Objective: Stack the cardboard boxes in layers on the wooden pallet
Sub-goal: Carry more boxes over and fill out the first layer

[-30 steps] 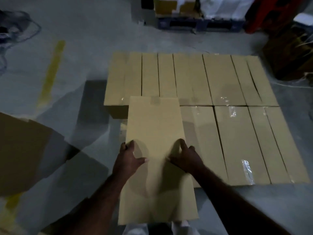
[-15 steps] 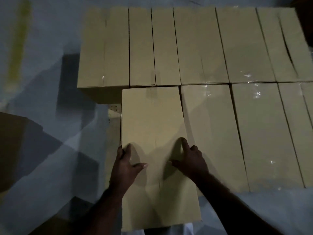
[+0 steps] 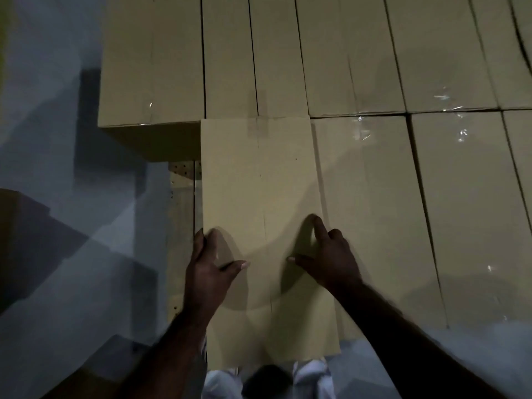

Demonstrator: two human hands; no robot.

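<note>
A long tan cardboard box [image 3: 259,182] lies in the near row, its far end against the back row of boxes [image 3: 230,53] and its right side against the neighbouring box [image 3: 374,211]. My left hand [image 3: 210,266] grips its left edge, thumb on top. My right hand [image 3: 328,260] holds its right edge, fingers at the seam with the neighbouring box. A strip of the wooden pallet [image 3: 181,203] shows bare to the left of the held box. The rest of the pallet is hidden under the boxes.
Grey concrete floor [image 3: 57,139] lies to the left. A dark cardboard shape [image 3: 20,231] sits at the left edge. More boxes [image 3: 475,211] fill the near row to the right. My feet [image 3: 273,378] stand at the box's near end.
The held box has come down and forward into the near row, against the back row and the right neighbour. My head has leaned closer over the pallet. Both hands keep their grip.
</note>
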